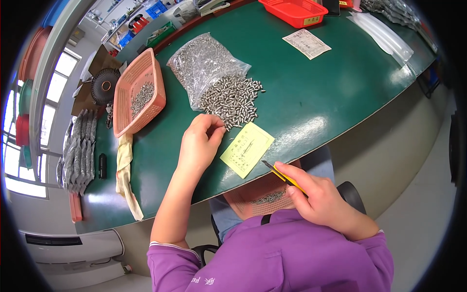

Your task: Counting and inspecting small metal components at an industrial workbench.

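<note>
My right hand (318, 197) grips a yellow utility knife (288, 179), its dark blade tip pointing toward a yellow-green paper slip (247, 150) with writing on it. My left hand (200, 138) is closed in a pinch at the near edge of a heap of small silver metal pins or screws (232, 99). Whatever lies between its fingertips is too small to make out. The heap spills from the mouth of a clear plastic bag (206, 61) full of the same parts. On my lap, a pink mesh basket (238, 198) holds more metal pieces, partly hidden under the table edge.
Left on the green table (311, 104) stand a pink basket (158, 92) with metal parts, a cloth strip (124, 170), a black marker (102, 166) and several filled bags (80, 151). Behind it sits a dark fan (105, 86). Far right are a red tray (294, 13), a paper label (306, 44) and plastic bags (382, 36).
</note>
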